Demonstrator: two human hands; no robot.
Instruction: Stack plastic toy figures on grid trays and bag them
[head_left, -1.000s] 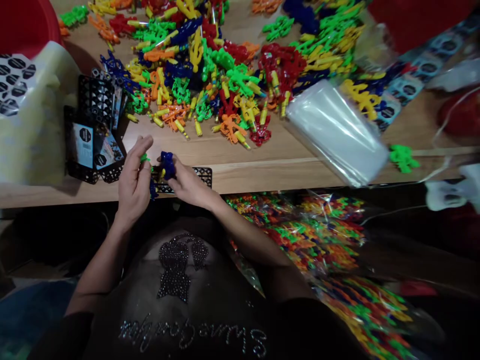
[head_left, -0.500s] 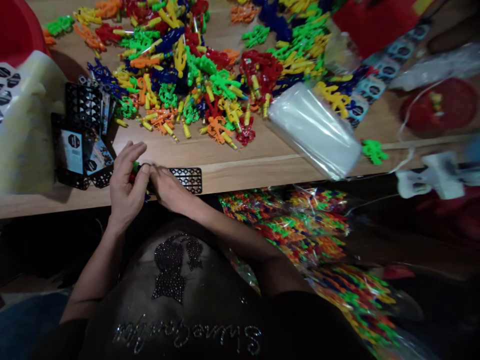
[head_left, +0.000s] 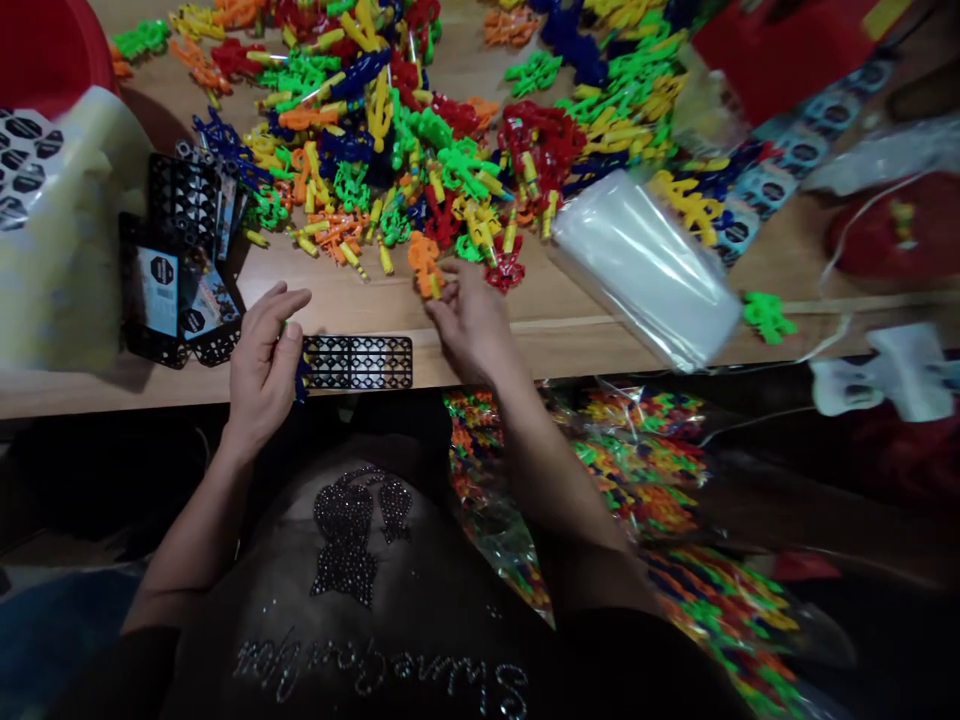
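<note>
Head view: the left hand [head_left: 262, 375] is curled, its fingers holding a blue piece [head_left: 301, 377] just beside a black grid [head_left: 358, 362] on the table [head_left: 352, 310]. The right hand [head_left: 472, 325] is half open, just below an orange piece [head_left: 424, 265] at the edge of the heap [head_left: 375, 150] of plastic pieces. A clear bag [head_left: 645, 270] lies farther right.

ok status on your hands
Left hand holding blue plastic toy piece; right hand at orange plastic toy piece; black plastic grid strip between hands
</note>
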